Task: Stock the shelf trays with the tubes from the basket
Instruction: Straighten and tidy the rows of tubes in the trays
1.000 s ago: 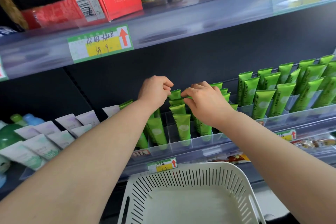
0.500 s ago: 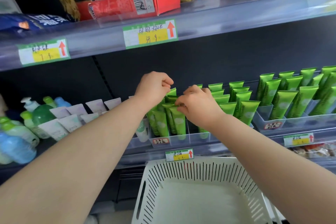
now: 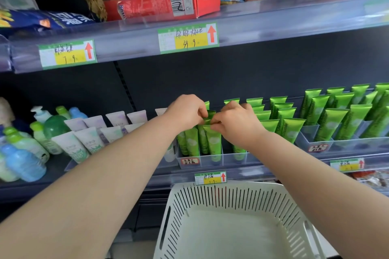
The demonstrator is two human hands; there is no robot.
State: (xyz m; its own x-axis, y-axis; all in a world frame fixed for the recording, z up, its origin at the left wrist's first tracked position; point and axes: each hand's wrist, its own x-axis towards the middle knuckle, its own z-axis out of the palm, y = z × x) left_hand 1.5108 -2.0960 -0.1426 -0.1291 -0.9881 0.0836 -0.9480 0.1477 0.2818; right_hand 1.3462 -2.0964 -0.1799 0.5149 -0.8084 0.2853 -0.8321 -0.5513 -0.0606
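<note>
Several green tubes (image 3: 213,143) stand upright in a clear divided shelf tray (image 3: 210,161) in the middle of the shelf. My left hand (image 3: 186,111) pinches the crimped top ends of the tubes in the tray's left columns. My right hand (image 3: 236,122) pinches tube tops right beside it, fingertips almost touching the left hand's. A second clear tray (image 3: 345,144) to the right holds more green tubes (image 3: 328,122). The white slotted basket (image 3: 235,197) sits below my arms, and no tubes show inside it.
White tubes (image 3: 84,143) and green and blue bottles (image 3: 23,160) fill the shelf at left. The upper shelf (image 3: 273,19) overhangs with a red box (image 3: 168,4) and price tags (image 3: 188,38). A price tag (image 3: 210,177) hangs on the rail just above the basket.
The view has shifted left and up, so the trays sit further right in frame. Both hands stay on the tube tops and have drawn closer together.
</note>
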